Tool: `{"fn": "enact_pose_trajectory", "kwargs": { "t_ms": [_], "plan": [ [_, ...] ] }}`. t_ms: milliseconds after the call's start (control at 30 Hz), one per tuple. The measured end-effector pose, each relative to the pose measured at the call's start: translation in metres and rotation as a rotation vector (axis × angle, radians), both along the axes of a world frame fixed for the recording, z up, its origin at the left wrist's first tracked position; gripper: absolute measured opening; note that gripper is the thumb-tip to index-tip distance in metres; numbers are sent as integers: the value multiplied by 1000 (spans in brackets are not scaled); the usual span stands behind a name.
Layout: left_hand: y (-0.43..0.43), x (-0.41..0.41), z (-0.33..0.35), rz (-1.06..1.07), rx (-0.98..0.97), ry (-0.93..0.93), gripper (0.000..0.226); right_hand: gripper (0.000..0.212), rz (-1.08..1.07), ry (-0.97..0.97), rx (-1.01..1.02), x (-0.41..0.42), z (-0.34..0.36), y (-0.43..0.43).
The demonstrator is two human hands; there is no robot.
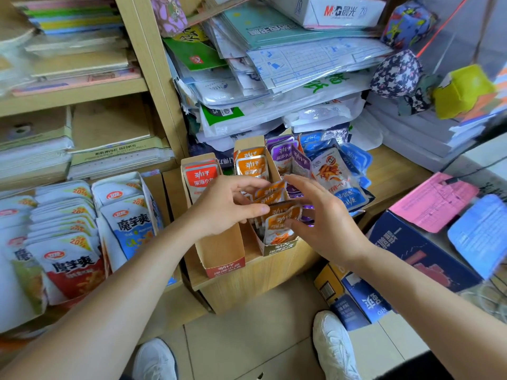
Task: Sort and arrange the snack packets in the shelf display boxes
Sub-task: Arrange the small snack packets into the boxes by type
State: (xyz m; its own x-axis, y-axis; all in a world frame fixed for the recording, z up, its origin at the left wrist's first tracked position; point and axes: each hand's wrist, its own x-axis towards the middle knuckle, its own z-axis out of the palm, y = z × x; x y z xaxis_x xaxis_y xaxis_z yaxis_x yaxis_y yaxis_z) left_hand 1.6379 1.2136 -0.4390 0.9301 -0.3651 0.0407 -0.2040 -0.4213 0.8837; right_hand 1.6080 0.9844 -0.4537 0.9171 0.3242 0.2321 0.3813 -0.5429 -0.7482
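Your left hand (pixel 219 207) and right hand (pixel 323 215) pinch upright orange packets (pixel 279 215) between them, long axes vertical, over the orange display box (pixel 277 249).

Orange packets (pixel 279 212) stand in a loose row in the orange box (pixel 277 249), front ones tilted and fanned, both hands on them. More orange packets upright at that box's back (pixel 251 164). Red box (pixel 222 252) just left: front part bare, a few red packets (pixel 201 176) upright at its back. Purple packets (pixel 285 156) stand right of the orange box. Blue packets (pixel 338 174) lie jumbled further right, some upside down.
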Motion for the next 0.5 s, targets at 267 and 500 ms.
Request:
{"fn": "enact_pose_trajectory", "kwargs": {
  "t_ms": [267, 500],
  "plan": [
    [7, 3, 6, 22, -161, 270, 43, 88, 80, -307, -503, -2, -8, 8],
    [12, 1, 9, 9, -160, 314, 51, 82, 120, -295, -561, -7, -1, 7]
  ]
}}
